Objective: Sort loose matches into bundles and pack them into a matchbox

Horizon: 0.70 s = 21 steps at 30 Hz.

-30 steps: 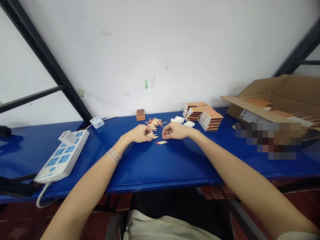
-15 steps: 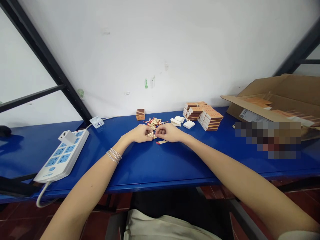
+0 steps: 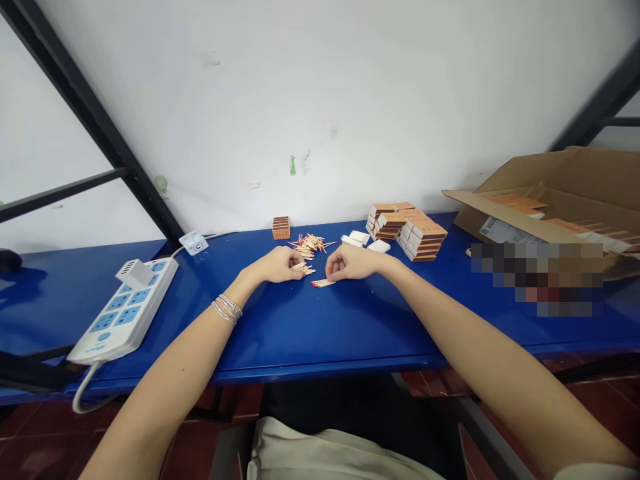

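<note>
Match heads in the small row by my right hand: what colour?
Red; the match heads show best in the head view.

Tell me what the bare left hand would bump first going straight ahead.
Probably the bare right hand; depth is unclear, so the small row of red-tipped wooden matches might come first.

You can read no words here: the characters (image 3: pixel 430 226) on the orange faces of your stacked matchboxes (image 3: pixel 421 233) are too small. The print on the carton's white label (image 3: pixel 506 231) and the blue marking (image 3: pixel 97 347) on your power strip (image 3: pixel 135 337) are equally illegible.
</note>
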Motion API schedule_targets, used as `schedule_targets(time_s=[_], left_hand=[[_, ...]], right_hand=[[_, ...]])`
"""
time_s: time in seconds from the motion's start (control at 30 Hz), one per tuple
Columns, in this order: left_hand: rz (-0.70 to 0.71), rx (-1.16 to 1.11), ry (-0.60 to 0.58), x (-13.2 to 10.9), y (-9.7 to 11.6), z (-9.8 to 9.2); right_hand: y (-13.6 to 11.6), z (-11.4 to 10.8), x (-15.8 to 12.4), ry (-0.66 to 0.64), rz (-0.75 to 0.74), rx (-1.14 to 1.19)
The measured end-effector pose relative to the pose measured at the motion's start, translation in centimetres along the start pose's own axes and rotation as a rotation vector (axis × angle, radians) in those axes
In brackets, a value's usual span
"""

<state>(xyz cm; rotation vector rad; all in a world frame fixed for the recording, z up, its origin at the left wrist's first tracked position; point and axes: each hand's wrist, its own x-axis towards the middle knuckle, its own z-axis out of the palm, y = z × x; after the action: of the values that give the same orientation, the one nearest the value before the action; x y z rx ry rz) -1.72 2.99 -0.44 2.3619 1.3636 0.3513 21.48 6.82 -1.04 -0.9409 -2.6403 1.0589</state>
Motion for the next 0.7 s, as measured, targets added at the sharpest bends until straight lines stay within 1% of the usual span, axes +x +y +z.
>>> schedule_targets(time_s=[0.07, 0.17, 0.23, 0.33, 0.43, 0.53, 0.7], left_hand=[[0.016, -0.001, 0.006, 0.0, 0.0, 0.1], [0.041, 0.002, 0.011, 0.0, 0.1, 0.2], [0.047, 0.015, 0.015, 0.0, 0.1, 0.3], [0.049, 0.029, 0.024, 0.0, 0.2, 0.3], [0.045, 0.023, 0.029, 0.0, 0.2, 0.3], [0.04, -0.001, 0.023, 0.0, 0.2, 0.3], [0.025, -0.022, 0.02, 0.1, -0.3, 0.1]], right_hand=[[0.2, 0.3, 0.3, 0.056, -0.017, 0.003], [0.6, 1.2, 1.2, 0.232, -0.046, 0.027], [0.7, 2.0, 1.9, 0.295, -0.065, 0.044], [0.7, 3.0, 2.5, 0.321, -0.103, 0.039], [0.4, 3.4, 2.7, 0.351, -0.106, 0.001], [0.5, 2.8, 2.4, 0.334, -0.078, -0.003], [1.2, 0.8, 1.5, 0.276, -0.049, -0.005]])
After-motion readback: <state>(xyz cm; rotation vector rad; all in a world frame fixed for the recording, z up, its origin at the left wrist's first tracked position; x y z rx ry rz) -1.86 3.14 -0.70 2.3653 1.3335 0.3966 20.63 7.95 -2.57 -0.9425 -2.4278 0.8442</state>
